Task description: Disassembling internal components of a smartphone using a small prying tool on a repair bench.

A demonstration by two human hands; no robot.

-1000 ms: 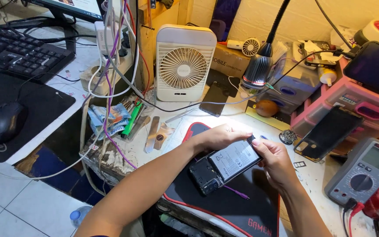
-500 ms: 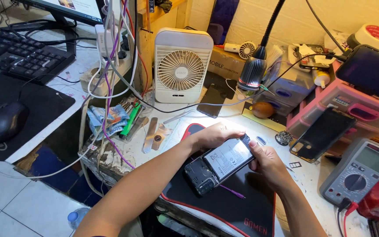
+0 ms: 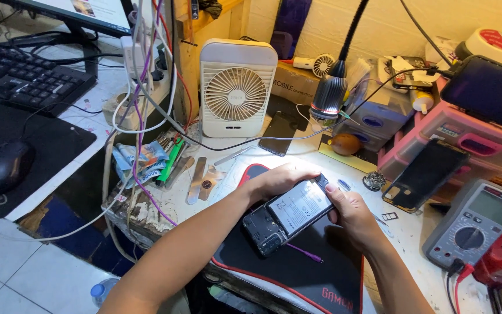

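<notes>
Your left hand (image 3: 283, 179) curls over the far side of the open phone (image 3: 289, 214), and your right hand (image 3: 352, 212) wraps the end nearest the lamp, with its thumb pressing down on the top edge. Both hands are closed around the phone, holding it just above the black mat (image 3: 315, 279) on the table (image 3: 413, 232). With its back cover off, you can see the flat battery (image 3: 300, 206) and the small parts inside. It looks light and thin, but it is probably easy to hurt now. Hold it by its hard side edges, not by the bare middle. I think the battery is soft, so do not poke or bend it. A thin purple stick (image 3: 304, 253) lies on the mat, just under the phone.
</notes>
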